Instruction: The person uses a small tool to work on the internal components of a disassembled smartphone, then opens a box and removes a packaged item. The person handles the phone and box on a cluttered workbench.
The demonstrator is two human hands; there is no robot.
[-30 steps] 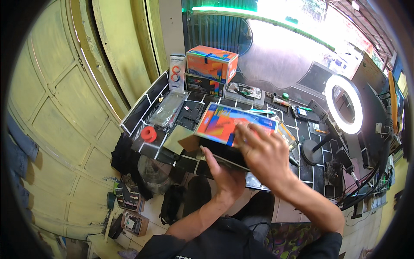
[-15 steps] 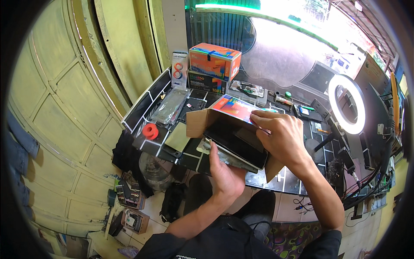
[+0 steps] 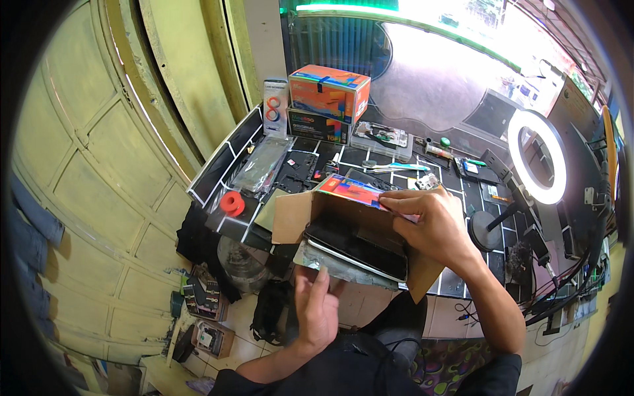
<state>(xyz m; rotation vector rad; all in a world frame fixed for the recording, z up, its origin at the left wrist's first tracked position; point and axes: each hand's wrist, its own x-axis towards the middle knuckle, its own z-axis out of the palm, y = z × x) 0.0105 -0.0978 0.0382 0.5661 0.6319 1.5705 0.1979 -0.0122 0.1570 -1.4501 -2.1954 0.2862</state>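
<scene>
My right hand (image 3: 432, 221) grips the upper edge of an orange and blue printed cardboard box (image 3: 281, 221), thumb and fingers closed on its top panel. The box is tilted with its open end toward me and its flaps spread. Inside lie flat, dark, glossy phone-like slabs (image 3: 356, 249), one with a white edge. A grey, worn flap or sheet (image 3: 343, 265) sticks out beneath them. Just below the box's near left edge is my left hand (image 3: 316, 310), thumb up and fingers apart, slightly blurred. Its fingertips are partly hidden behind the box edge.
Two stacked boxes (image 3: 329, 96) and a slim white box stand at the back. A red spool (image 3: 232, 204) and clear plastic sleeves (image 3: 262, 164) lie left on the black tiled-pattern bench. A lit ring lamp (image 3: 560, 158), tweezers (image 3: 396, 166) and cables are on the right.
My left hand has come off the dark slabs and moved down and left to the box's near edge. The box has shifted slightly down, its opening facing me more.
</scene>
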